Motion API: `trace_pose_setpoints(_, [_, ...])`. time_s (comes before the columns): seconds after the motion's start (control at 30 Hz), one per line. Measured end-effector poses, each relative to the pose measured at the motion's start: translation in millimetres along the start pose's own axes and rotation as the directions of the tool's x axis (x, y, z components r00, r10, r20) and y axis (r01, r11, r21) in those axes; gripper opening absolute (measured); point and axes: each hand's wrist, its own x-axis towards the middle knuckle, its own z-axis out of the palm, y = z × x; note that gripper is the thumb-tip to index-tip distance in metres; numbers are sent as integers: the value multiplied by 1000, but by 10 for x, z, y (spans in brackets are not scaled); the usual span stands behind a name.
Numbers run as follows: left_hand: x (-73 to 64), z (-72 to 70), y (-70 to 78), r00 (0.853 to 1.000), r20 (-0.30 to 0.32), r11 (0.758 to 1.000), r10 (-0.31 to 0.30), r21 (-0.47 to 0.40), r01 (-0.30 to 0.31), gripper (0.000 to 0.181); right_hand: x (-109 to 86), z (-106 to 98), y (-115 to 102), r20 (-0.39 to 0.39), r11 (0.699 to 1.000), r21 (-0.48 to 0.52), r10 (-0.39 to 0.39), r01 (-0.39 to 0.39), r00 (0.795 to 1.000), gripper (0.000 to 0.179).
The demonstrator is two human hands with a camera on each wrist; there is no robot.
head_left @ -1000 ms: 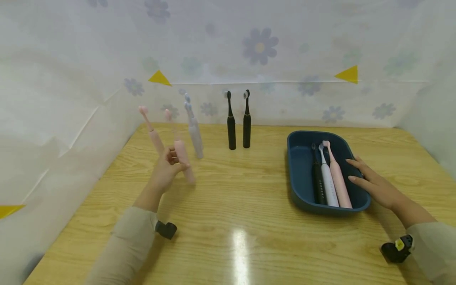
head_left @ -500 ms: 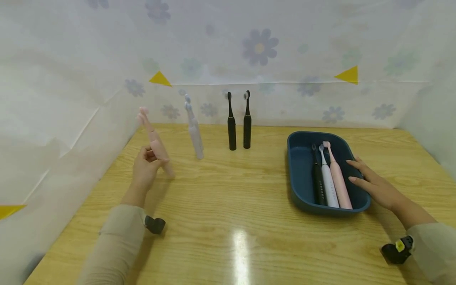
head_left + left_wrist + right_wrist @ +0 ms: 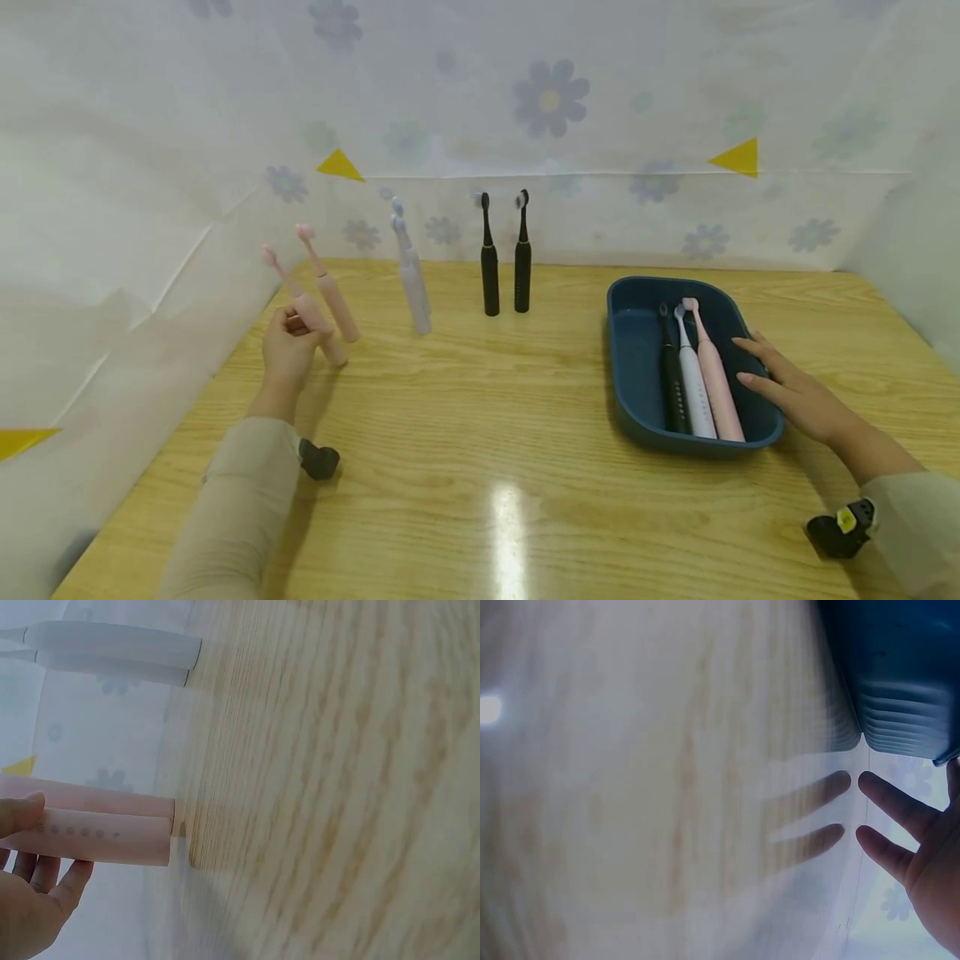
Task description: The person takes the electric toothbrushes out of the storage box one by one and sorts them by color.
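My left hand (image 3: pixel 287 358) pinches the handle of a pink electric toothbrush (image 3: pixel 318 323) between thumb and fingers. It is nearly upright, leaning slightly left, with its base close over the wooden table. Just behind it stands a second pink electric toothbrush (image 3: pixel 337 307); the left wrist view shows the held toothbrush (image 3: pixel 127 840) overlapping it. At the right, my right hand (image 3: pixel 798 400) rests with spread fingers against the rim of a dark blue bin (image 3: pixel 630 367). Inside the bin lie a black toothbrush (image 3: pixel 674 400), a white one (image 3: pixel 697 396) and a pink one (image 3: pixel 720 392), side by side.
Two white electric toothbrushes (image 3: pixel 415 292) stand one behind the other, right of the pink pair. Farther right, a black toothbrush (image 3: pixel 490 279) and another black toothbrush (image 3: pixel 522 277) stand upright near the back edge. A flowered white cloth (image 3: pixel 450 108) hangs behind the table.
My left hand has carried the pink toothbrush leftward, from the right of the standing pink one to its front left. My right hand and the bin have stayed in place.
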Motion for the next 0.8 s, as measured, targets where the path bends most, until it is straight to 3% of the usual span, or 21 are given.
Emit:
trace_pose_setpoints(0.1, [27,-12,-11,1000,6,999,-26,18,26,48,3,1,-5,-2,1000,3,-4,4,1000,56])
trace_pose_setpoints(0.43, [77,16,-36,999,-32,997,-18,72,20,46,0,11,-11,0,1000,12,-3,3,1000,56])
trace_pose_setpoints(0.8, [131,57,-91,998,-17,993,56,101,-54,36,-5,11,0,-6,1000,-8,-6,6,1000,56])
